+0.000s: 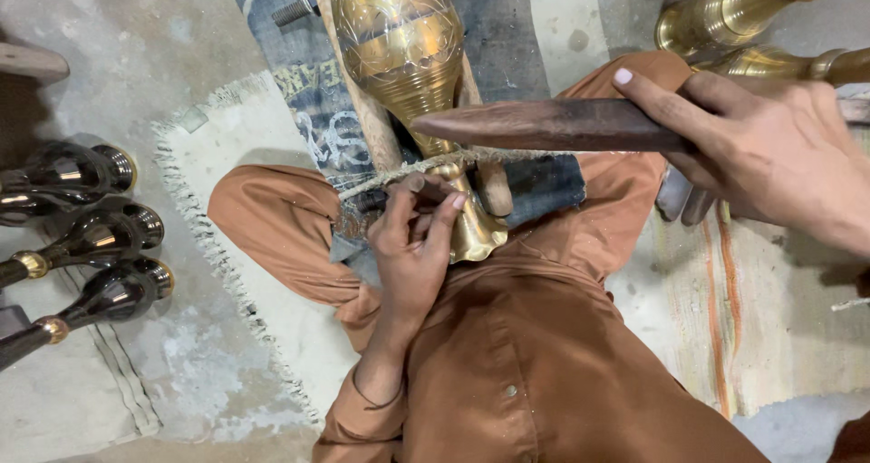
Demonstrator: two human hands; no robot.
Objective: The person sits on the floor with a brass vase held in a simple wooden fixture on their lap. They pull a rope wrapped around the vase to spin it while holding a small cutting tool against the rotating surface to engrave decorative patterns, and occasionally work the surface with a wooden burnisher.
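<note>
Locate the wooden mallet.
Head view, upper right: the wooden mallet lies crosswise over the brass vase neck, gripped by the right hand.

Around the engraved brass vase (399,42) room is tight: the wooden mallet (553,123) crosses just below its belly, and a cord (426,166) and wooden support (362,101) hem its neck. Left of the vase, bare concrete floor (109,55) lies open as far as three dark vases (86,236). Right of it, more brass vases (761,19) crowd the corner.
</note>
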